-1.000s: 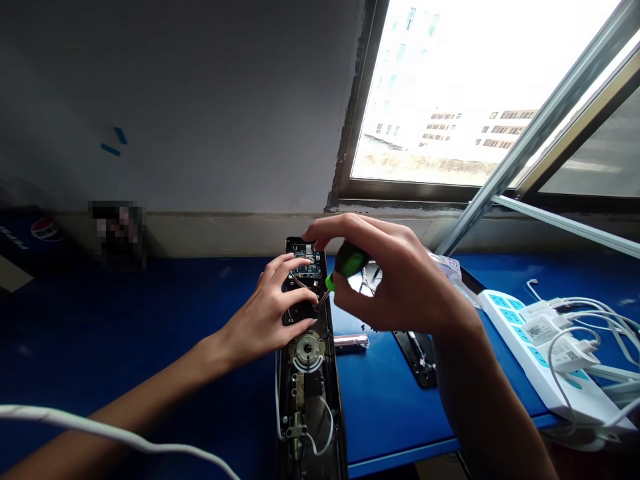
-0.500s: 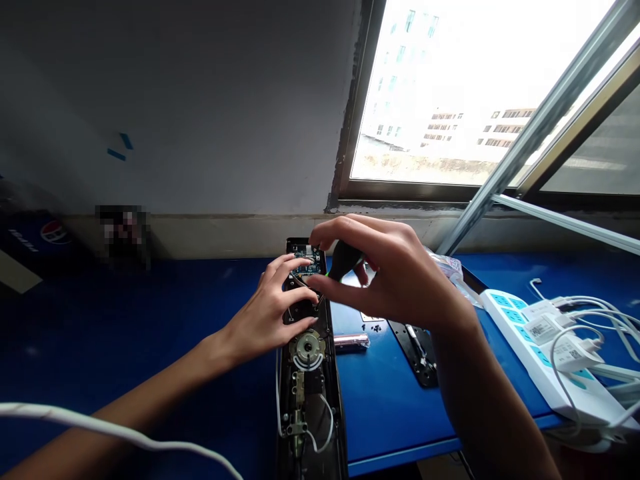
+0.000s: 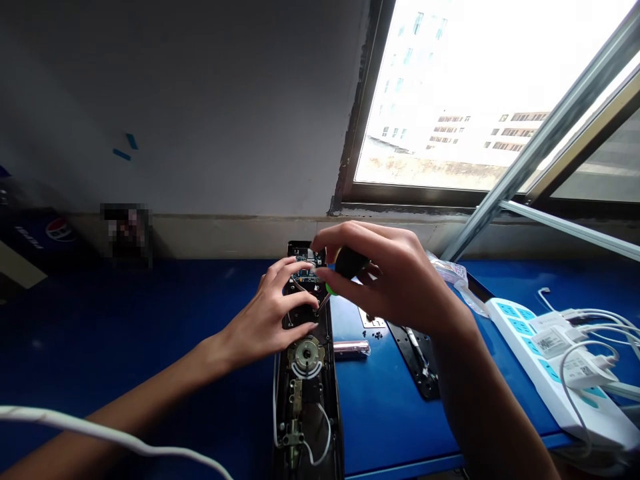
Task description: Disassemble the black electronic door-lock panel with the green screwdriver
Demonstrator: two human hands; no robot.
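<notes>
1. Two bare hands work over one long black lock panel point(image 3: 306, 427), which I see lying lengthwise from the back edge of the blue worktop point(image 3: 150, 320) toward its front edge, near the middle.
2. The left hand point(image 3: 265, 313) has its fingers spread across the upper end of the panel, just below the exposed circuit board point(image 3: 306, 267). It is touching the panel, but I cannot tell whether it pinches anything there.
3. The right hand point(image 3: 390, 280) holds a black-and-green screwdriver point(image 3: 349, 263) in a narrow grip between thumb and fingers. The thin shaft slants down toward the panel beside the left fingers, and I cannot make out where its tip lands.
4. To the right lie a black metal plate point(image 3: 417, 357), a small silver cylinder point(image 3: 351, 348) and a few tiny screws point(image 3: 375, 335). A white power strip point(image 3: 530, 363) sits near the right edge.
5. I judge the step in hand to be screw work at the board. The next move calls for a seated tip and a steady left hand.
</notes>
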